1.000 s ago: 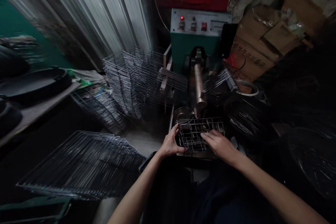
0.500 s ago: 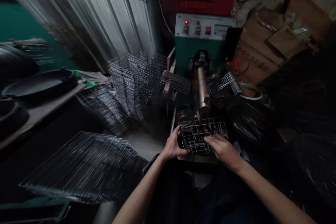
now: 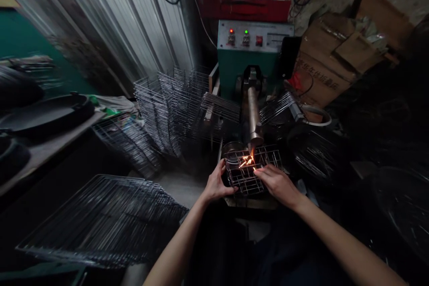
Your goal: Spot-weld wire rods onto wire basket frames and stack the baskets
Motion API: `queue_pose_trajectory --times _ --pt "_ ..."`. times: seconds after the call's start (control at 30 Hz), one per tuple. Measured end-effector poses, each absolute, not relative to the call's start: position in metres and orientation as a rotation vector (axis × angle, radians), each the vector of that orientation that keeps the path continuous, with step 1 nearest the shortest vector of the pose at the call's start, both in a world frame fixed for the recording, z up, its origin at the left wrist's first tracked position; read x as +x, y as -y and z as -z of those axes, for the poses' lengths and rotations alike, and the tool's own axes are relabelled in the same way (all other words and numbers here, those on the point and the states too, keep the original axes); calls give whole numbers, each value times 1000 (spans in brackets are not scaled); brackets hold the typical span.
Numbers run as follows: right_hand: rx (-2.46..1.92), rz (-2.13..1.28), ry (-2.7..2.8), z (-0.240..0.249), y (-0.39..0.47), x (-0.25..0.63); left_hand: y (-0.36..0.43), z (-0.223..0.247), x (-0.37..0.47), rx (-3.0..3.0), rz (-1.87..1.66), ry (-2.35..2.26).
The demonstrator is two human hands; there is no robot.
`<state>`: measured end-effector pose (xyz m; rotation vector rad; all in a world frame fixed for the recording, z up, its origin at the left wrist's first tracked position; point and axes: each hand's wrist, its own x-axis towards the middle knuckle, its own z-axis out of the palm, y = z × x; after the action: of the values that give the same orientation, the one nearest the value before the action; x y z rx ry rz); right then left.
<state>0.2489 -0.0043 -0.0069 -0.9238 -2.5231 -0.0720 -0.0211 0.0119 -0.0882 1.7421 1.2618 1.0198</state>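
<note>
Under the spot welder's metal arm point(image 3: 254, 114) lies a wire rack point(image 3: 250, 183), a small grid of thin metal rods. Orange sparks point(image 3: 247, 159) fly where the welder's tip meets it. My left hand point(image 3: 216, 183) grips the rack's left edge, thumb at the near corner and fingers at the far one. My right hand point(image 3: 276, 183) is closed on the right half of the rack, fingertips close to the sparks; what lies beneath them is hidden. The green welder body point(image 3: 231, 69) stands behind, with a red and a green lamp lit on its panel.
Tall stacks of wire grids point(image 3: 157, 111) stand left of the welder. A wide pile of wire racks point(image 3: 100, 219) lies nearer, at my left. Loose rods fill a dark basin point(image 3: 315, 156) on the right. Cardboard boxes point(image 3: 321, 71) lean against the back wall.
Sparks have appeared at the welder's tip, and the green lamp on the panel has lit. The welder's arm now meets the rack. Both hands keep their hold; the view has shifted slightly.
</note>
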Motion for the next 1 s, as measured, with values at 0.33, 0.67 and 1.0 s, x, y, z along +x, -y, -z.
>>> queue_pose_trajectory --times 0.33,0.67,1.0 --pt "-1153 107 2341 4 -23 238 -44 82 -28 1654 -1045 -1174" --pt "-1172 144 2344 0 -49 245 -75 85 -34 1618 -1080 -1134" --pt "-1096 -200 2192 -12 -55 254 -92 99 -41 1686 -1103 -1003"
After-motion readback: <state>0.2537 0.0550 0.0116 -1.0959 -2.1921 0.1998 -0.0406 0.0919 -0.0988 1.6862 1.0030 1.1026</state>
